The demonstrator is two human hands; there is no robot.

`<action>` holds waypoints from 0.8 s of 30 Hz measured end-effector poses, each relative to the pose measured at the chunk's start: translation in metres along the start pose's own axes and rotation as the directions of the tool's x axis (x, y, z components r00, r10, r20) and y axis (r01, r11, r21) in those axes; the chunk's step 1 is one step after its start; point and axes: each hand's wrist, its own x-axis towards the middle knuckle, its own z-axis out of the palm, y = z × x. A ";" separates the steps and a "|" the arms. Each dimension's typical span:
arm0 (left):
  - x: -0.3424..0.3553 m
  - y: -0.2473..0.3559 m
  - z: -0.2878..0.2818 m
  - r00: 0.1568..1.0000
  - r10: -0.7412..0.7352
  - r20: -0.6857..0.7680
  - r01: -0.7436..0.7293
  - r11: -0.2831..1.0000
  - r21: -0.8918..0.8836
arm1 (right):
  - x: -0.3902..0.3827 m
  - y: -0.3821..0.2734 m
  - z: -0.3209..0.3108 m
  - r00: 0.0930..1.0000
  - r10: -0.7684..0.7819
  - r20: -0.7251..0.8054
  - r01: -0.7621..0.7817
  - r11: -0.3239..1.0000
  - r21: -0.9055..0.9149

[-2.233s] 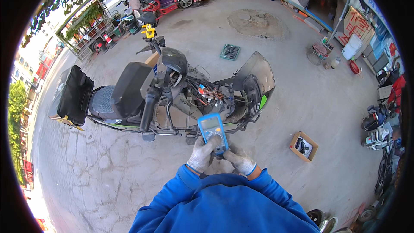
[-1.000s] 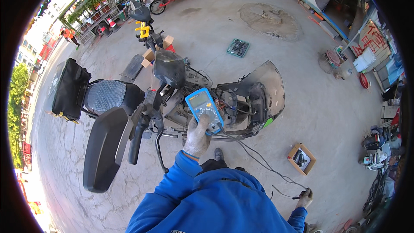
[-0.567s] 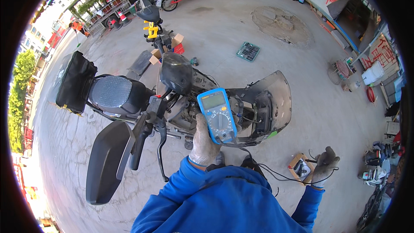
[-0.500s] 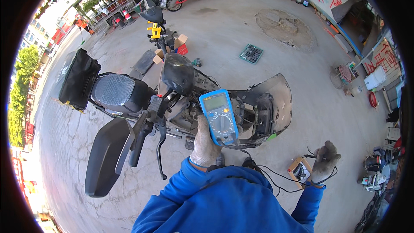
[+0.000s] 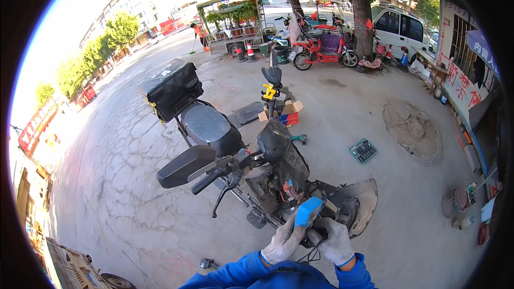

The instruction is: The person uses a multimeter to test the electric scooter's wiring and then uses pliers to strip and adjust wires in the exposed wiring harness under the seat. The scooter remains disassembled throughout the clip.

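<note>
My left hand point(image 5: 281, 241), in a pale knit glove, grips the blue multimeter point(image 5: 308, 211), tilted over the scooter so that its display is not readable. Close against the meter's right side, my right hand point(image 5: 332, 241) is closed; what lies within its fingers is hidden, and black leads point(image 5: 316, 254) hang below it. Under both hands stands a black electric scooter point(image 5: 276, 144) with its body opened up, a bundle of coloured wires point(image 5: 292, 192) exposed, a padded seat point(image 5: 206, 123) and a rear delivery box point(image 5: 168, 91).
A green tool case point(image 5: 363, 151), an open carton point(image 5: 289, 116) and a cordless tool point(image 5: 300, 139) lie on the ground. Parked bikes point(image 5: 326, 48) and a cart point(image 5: 238, 37) stand behind, near a person in orange point(image 5: 199, 36) with a broom. A patched hole point(image 5: 411, 128) is at right.
The view has swung up and left, showing more street. My right hand has moved in from the far right to the meter, which now tilts away rather than facing me.
</note>
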 end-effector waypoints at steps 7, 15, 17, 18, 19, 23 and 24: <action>-0.040 0.021 0.014 0.989 -0.027 -0.144 0.048 0.989 0.139 | -0.008 0.018 0.011 0.976 -0.156 0.153 0.153 0.988 0.033; -0.049 0.015 -0.004 0.989 -0.088 -0.120 0.102 0.988 0.113 | -0.012 -0.005 0.014 0.796 -0.501 0.339 0.604 0.618 -0.503; -0.052 -0.008 -0.018 0.986 -0.125 -0.109 0.100 0.972 -0.212 | -0.012 -0.017 0.025 0.746 -0.514 0.424 0.660 0.483 -0.576; -0.053 0.007 -0.027 0.990 -0.112 -0.092 0.090 0.973 -0.212 | -0.012 -0.022 0.030 0.748 -0.502 0.435 0.657 0.466 -0.592; -0.055 0.013 -0.034 0.998 -0.058 -0.026 0.045 0.934 -0.355 | -0.015 -0.029 0.031 0.756 -0.550 0.356 0.631 0.465 -0.621; -0.068 0.006 -0.045 0.995 -0.028 -0.093 -0.038 0.767 -0.641 | -0.032 -0.041 0.059 0.920 -0.381 -0.095 0.350 0.905 -0.242; -0.071 0.001 -0.045 0.994 0.022 -0.108 -0.088 0.751 -0.654 | -0.039 -0.043 0.068 0.938 -0.297 -0.177 0.295 0.955 -0.038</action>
